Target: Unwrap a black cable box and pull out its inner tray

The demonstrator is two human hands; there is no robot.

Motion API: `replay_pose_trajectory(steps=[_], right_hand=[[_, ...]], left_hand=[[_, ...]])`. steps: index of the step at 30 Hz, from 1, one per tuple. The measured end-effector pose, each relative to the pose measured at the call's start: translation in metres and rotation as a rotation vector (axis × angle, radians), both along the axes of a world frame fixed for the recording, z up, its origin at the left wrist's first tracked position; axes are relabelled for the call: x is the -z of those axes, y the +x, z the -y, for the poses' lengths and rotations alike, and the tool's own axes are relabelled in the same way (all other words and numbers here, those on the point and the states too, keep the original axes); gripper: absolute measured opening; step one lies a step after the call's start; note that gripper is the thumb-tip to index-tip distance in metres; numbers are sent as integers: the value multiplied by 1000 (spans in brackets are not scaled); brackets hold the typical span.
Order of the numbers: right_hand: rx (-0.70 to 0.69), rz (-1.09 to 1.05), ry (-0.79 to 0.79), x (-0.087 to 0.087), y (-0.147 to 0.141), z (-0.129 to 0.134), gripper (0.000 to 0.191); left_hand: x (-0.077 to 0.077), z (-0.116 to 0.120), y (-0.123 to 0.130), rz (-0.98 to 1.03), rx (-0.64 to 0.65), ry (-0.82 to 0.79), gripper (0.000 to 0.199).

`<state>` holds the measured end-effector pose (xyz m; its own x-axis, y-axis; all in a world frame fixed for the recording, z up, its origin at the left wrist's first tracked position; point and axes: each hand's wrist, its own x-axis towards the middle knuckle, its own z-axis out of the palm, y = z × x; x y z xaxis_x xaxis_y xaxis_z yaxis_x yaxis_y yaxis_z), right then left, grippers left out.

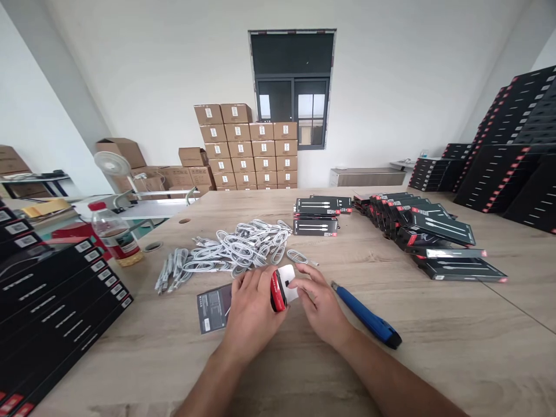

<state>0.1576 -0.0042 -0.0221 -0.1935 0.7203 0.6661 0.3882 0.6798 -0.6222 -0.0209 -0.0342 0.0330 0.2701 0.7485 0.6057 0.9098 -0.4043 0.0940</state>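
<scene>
A slim black retail cable box [212,310] with small print and a barcode label lies under my left hand [256,304], whose fingers wrap round it. Its red end, with a white flap standing up, shows to the right of that hand. My right hand [319,304] is at this flap, index fingertip touching it and thumb apart, fingers bent. Beyond my hands lies a heap of coiled white cables [243,246], with a single coil [297,256] near the flap. A blue utility knife [367,315] rests just right of my right hand.
Small stacks of black cable boxes [315,226] stand mid-table, with a slanting pile [443,226] to the right. Tall stacks of black boxes [65,307] flank the left edge, and more [495,174] the right. A plastic bottle [116,237] stands left. Brown cartons [238,147] line the wall.
</scene>
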Motion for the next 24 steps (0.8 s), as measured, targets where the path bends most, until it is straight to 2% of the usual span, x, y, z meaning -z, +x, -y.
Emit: replay_pose_trajectory(steps=[9, 15, 24], right_hand=[[-37, -77, -74, -2, 0, 2, 27], [-87, -44, -136, -5, -2, 6, 30], [-149, -82, -365, -4, -14, 13, 32]], left_hand=[[0, 2, 2, -23, 3, -7, 52], [-1, 2, 3, -58, -6, 7, 51], [1, 1, 4, -106, -24, 65, 43]])
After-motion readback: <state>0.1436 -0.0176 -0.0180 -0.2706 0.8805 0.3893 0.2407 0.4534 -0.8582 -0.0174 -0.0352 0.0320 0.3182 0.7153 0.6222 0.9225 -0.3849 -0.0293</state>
